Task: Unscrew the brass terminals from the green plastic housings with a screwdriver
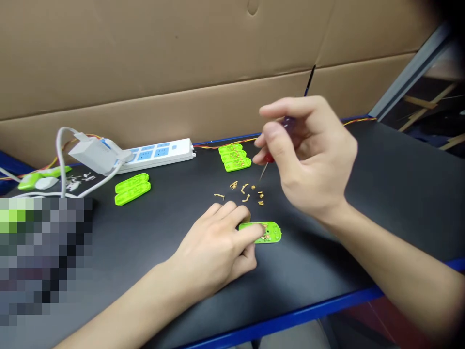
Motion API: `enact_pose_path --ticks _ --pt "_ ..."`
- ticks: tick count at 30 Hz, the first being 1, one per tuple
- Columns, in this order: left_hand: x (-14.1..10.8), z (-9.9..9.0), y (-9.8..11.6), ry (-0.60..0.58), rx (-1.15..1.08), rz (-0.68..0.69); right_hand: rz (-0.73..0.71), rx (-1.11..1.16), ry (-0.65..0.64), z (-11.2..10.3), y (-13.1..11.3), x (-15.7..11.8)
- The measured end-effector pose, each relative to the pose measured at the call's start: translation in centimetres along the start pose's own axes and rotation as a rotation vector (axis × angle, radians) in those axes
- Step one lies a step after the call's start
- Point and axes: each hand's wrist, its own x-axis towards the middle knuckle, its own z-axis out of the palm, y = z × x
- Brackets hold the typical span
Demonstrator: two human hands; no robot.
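Observation:
My left hand [221, 242] rests on the black tabletop, its fingers gripping a bright green oblong plastic shell [274, 232]. The index finger presses into the shell, where small brass-coloured pieces show; its left end is hidden by the hand. Above and to the right, my right hand [308, 150] is closed around a screwdriver [287, 124] with a purple and red handle. Its thin metal shaft points down, apart from the shell. A dark thin rod [310, 81] rises behind the hand; whether it belongs to the screwdriver I cannot tell. Several small brass parts [246, 198] lie loose beyond the shell.
Several green shells with metal pieces [235, 158] sit together at the back, and two more green shells [132, 189] lie left. A white power strip [160, 154] with plugged-in chargers and cables [62, 160] stands before a cardboard wall [181, 58]. A blue edge [290, 310] borders the table.

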Motion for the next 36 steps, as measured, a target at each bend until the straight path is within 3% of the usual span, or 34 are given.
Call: enact_pose_path --ticks 7,12,16,22,36 --pt "-0.6 0.3 -1.5 0.023 -0.164 0.019 0.151 0.16 0.054 -0.9 0.4 1.1" --pt "-0.6 0.0 -1.9 0.012 -0.231 -0.004 0.242 0.28 -0.038 -0.8 0.6 1.2" --pt "-0.6 -0.1 -2.0 -0.004 -0.259 -0.028 0.237 0.288 -0.144 -1.0 0.1 0.5" --pt "-0.7 -0.4 -2.4 -0.019 -0.296 -0.042 0.353 0.277 -0.245 -1.5 0.0 -1.1" --pt "-0.7 -0.8 -2.6 -0.016 -0.3 -0.039 0.311 0.268 -0.283 -1.4 -0.2 -1.6"
